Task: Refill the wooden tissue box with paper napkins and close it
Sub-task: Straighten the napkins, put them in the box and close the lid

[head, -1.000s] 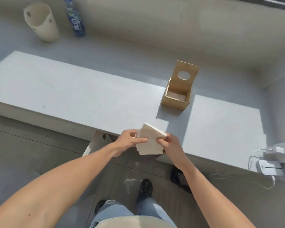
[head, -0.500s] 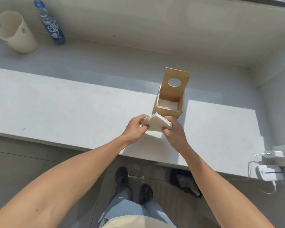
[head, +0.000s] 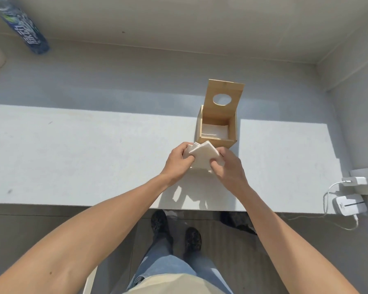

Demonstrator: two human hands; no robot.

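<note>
The wooden tissue box [head: 217, 132] stands upright on the pale surface [head: 94, 158], open at the top. Its lid [head: 223, 100], a flat light-wood panel with an oval hole cut through it, is tipped up and back from the far edge. Inside, a layer of white napkins [head: 214, 130] lies flat at the bottom. Just in front of the box, a small stack of folded white paper napkins [head: 204, 156] is held above the surface, turned corner-first toward the box, pinched between both hands.
</note>
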